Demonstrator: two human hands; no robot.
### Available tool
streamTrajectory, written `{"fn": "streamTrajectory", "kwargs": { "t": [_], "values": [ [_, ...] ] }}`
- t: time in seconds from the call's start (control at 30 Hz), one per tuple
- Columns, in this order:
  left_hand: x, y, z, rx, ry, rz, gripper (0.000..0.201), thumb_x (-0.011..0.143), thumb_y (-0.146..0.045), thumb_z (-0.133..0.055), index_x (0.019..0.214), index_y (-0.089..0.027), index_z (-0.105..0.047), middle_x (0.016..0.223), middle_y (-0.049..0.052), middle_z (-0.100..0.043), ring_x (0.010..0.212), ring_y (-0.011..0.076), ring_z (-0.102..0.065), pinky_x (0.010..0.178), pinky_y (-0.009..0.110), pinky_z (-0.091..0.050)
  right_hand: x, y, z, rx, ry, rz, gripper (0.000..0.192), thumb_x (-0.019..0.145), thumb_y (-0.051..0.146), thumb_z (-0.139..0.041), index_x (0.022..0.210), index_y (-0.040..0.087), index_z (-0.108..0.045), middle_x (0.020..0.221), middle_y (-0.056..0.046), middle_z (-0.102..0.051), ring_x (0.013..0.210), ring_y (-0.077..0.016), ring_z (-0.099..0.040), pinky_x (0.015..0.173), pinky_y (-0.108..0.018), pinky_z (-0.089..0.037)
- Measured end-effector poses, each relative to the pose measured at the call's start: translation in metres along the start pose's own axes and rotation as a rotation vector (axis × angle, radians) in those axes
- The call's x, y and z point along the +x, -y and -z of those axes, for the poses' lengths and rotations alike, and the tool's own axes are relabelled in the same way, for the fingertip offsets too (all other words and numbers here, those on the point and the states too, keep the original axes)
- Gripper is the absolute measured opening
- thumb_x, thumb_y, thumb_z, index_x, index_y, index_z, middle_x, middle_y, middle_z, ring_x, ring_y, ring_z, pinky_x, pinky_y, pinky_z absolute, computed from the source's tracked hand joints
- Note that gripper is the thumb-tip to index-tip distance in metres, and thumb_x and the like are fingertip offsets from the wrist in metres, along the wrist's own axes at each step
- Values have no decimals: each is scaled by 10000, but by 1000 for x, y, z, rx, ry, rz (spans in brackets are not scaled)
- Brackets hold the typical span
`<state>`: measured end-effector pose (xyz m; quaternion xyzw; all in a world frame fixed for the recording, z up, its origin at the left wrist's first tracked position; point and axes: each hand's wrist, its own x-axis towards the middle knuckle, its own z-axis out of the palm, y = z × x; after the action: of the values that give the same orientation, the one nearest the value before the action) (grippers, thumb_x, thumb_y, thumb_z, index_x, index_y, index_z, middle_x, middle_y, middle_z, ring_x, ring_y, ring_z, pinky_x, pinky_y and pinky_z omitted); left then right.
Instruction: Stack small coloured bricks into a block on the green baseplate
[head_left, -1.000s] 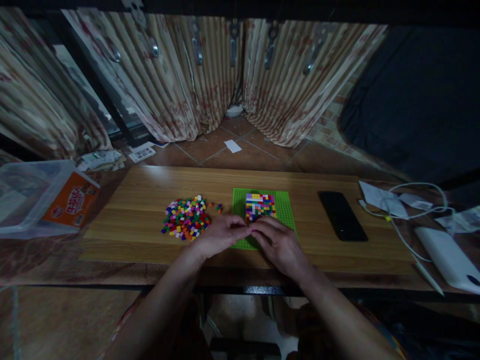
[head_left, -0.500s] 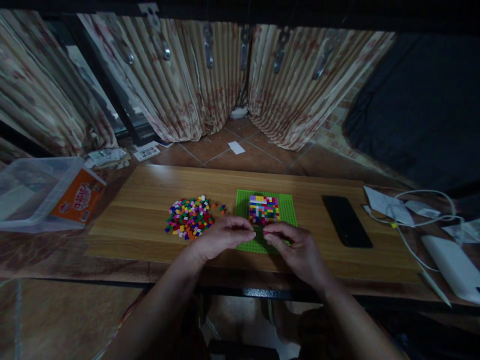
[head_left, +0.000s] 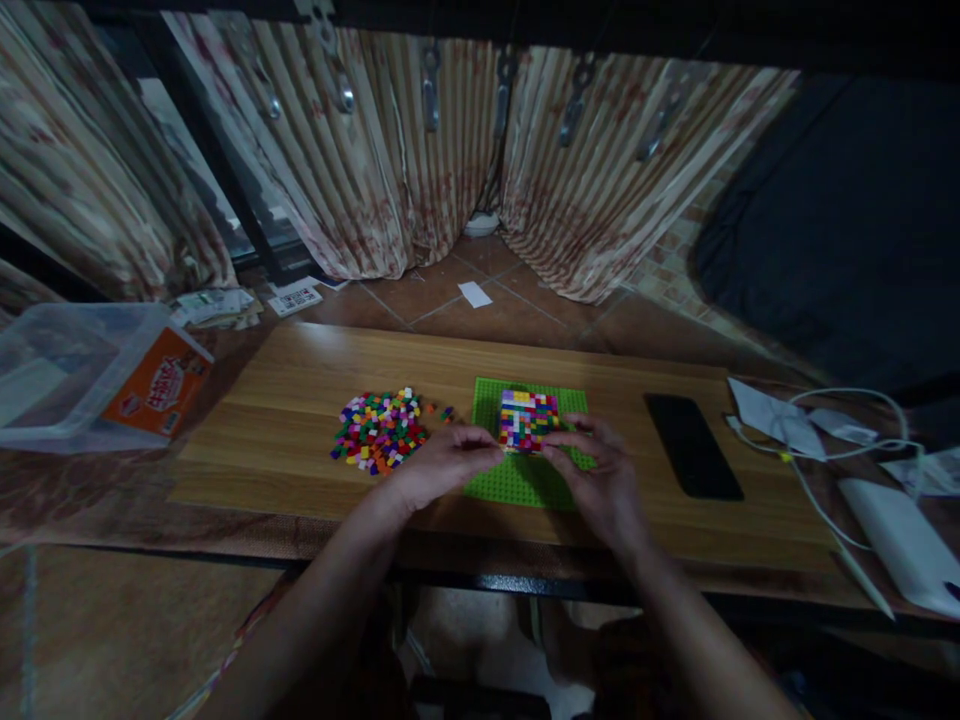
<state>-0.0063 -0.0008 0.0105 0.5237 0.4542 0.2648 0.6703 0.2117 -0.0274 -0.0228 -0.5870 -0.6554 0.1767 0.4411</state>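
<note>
Handling: the left hand (head_left: 456, 460) and the right hand (head_left: 596, 468) are at the near edge of the brick block (head_left: 529, 415), one toward each near corner.
Left grip: thumb and forefinger drawn together by the near left corner; whether a brick sits between them cannot be told.
Right grip: thumb and forefinger near each other by the near right corner, remaining fingers spread beside the block; whether anything is held cannot be told.
Brick block: many-coloured rows on the green board (head_left: 517, 488), toward its far side; bare studs show at left, at right and nearest the person.
Green board: flat on the wooden table (head_left: 247, 425), between the loose pile (head_left: 381, 430) and the phone (head_left: 694, 445).
Loose pile: mixed colours, left of the board; a stray brick (head_left: 448, 413) lies between pile and board.
Near row: judged to be where the step in hand lies, fingertip fitting or straightening of small bricks.
Alignment: best squared against the neighbouring bricks before any push.
Pressure: best applied straight down, with the other hand steadying the board, which could slide.
Visibility: light is dim; fingers are best kept low and to the sides, leaving the row in sight.
</note>
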Motion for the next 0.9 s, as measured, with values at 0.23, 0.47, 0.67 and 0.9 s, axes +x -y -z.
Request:
{"fn": "streamTrajectory", "kwargs": {
  "t": [0.23,0.47,0.67,0.9],
  "values": [
    [1,-1,4,60,14,-36,257,756,-411,-647,768,-154,-631,574,-64,-428,531,73,-348,523,225,-255,-2,-15,-18,262,4,-223,125,696,404,-776,771,304,-765,1206,-39,-609,1207,-270,-517,1060,-498,-336],
    [1,1,5,98,12,-46,256,764,-413,-635,769,-157,-636,594,-60,-455,545,78,-365,537,225,-269,0,-11,-24,369,-23,-303,140,651,377,-791,744,278,-759,1094,-44,-646,1155,-262,-542,1031,-457,-365],
    [2,3,4,131,2,-49,245,769,-403,-627,754,-158,-630,593,-55,-458,553,82,-379,541,224,-282,3,-10,-25,429,-46,-352,156,622,361,-801,733,270,-740,1010,-36,-670,1125,-264,-555,1026,-457,-351],
    [8,8,0,148,-5,-44,263,767,-408,-632,795,-148,-656,658,-33,-514,601,91,-420,561,226,-310,5,-11,-25,434,-34,-374,173,599,349,-810,703,256,-707,959,-28,-671,1137,-274,-544,1038,-464,-325]
  ]
}}
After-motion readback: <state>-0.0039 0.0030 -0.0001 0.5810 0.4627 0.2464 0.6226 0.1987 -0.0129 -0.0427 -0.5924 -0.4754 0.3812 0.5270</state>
